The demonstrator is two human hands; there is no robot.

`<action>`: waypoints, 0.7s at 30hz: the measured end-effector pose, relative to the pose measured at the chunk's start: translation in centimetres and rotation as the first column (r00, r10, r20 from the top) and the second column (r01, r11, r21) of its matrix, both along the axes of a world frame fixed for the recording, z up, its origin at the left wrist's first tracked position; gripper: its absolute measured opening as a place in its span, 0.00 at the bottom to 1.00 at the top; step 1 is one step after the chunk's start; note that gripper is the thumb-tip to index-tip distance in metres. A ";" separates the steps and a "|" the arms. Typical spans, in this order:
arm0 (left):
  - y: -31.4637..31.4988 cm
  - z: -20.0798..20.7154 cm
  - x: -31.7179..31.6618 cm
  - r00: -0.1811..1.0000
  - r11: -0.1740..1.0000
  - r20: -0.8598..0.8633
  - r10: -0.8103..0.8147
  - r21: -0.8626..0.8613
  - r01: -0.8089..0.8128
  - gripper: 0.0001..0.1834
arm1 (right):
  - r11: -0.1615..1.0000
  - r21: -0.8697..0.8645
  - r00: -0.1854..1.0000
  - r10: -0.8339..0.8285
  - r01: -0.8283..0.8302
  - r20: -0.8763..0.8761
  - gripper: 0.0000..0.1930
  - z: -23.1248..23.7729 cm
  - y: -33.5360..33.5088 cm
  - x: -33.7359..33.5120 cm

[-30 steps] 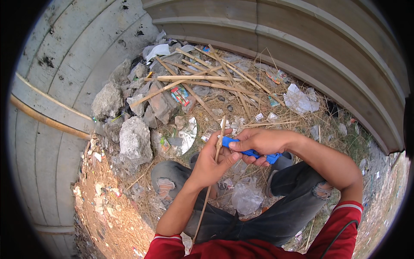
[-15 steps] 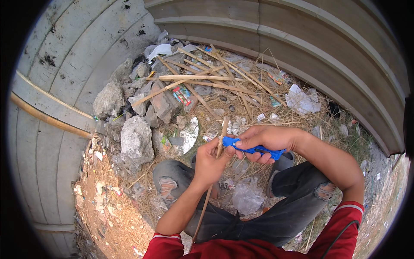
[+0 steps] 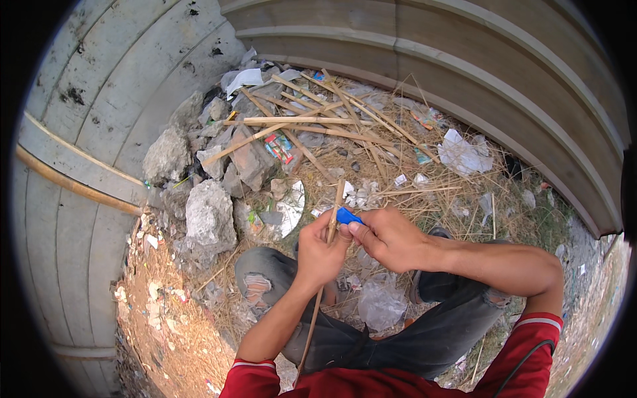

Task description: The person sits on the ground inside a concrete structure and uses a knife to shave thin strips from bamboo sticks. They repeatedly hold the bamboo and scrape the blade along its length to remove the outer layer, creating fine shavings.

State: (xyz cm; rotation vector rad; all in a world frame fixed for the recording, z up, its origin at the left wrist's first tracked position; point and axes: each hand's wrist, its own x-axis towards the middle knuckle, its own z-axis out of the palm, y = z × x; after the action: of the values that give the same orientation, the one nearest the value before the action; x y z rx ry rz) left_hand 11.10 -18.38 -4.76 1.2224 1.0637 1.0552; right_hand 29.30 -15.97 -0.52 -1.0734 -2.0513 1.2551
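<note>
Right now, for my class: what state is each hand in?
Left hand: closed, holding a thin bamboo strip.
Right hand: closed, holding a blue utility knife, mostly hidden.

Near the centre, the tool (image 3: pixel 348 216) is bright blue and the stick (image 3: pixel 312 328) tan; at the lower edge, the sleeves (image 3: pixel 531 345) are red with white stripes, the jeans (image 3: pixel 405 348) dark grey; upper left, the wall (image 3: pixel 106 79) is pale grey with black smudges; upper right, the panel (image 3: pixel 464 40) brown with paler bands
</note>
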 end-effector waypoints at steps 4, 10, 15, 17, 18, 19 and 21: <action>-0.3 0.1 0.3 0.997 0.997 -0.019 0.078 0.030 -0.078 0.16 | 0.992 0.085 0.995 -0.095 0.094 0.012 0.16 -1.3 -0.7 -0.8; 0.2 0.4 -0.5 0.998 0.999 -0.050 0.041 0.003 -0.041 0.16 | 0.997 -0.073 0.999 0.023 -0.021 0.035 0.20 -0.8 0.6 0.0; -0.4 1.2 -1.1 0.989 0.981 0.101 -0.105 -0.153 0.119 0.18 | 0.667 -0.678 0.936 0.341 -0.308 -0.089 0.24 1.6 5.2 4.3; -0.8 1.8 -0.7 0.960 0.950 0.187 -0.209 -0.195 0.245 0.19 | 0.505 -0.793 0.910 0.388 -0.341 -0.144 0.24 1.7 6.1 5.7; -0.9 2.0 -0.6 0.954 0.942 0.197 -0.224 -0.208 0.264 0.19 | 0.609 -0.722 0.878 0.479 -0.328 0.006 0.24 2.6 6.1 5.8; -0.9 2.1 -0.4 0.948 0.933 0.206 -0.241 -0.222 0.285 0.19 | 0.700 -0.634 0.827 0.537 -0.329 0.164 0.24 4.0 5.9 5.7; -0.9 1.9 0.0 0.954 0.937 0.173 -0.245 -0.212 0.279 0.20 | 0.842 -0.358 0.686 0.537 -0.403 0.491 0.24 4.4 5.7 5.7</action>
State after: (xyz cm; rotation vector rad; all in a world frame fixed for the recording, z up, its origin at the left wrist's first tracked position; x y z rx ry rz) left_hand 11.07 -19.30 -2.88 1.0466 0.8579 0.7744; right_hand 35.02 -10.30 3.89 -1.1645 -2.8538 1.5816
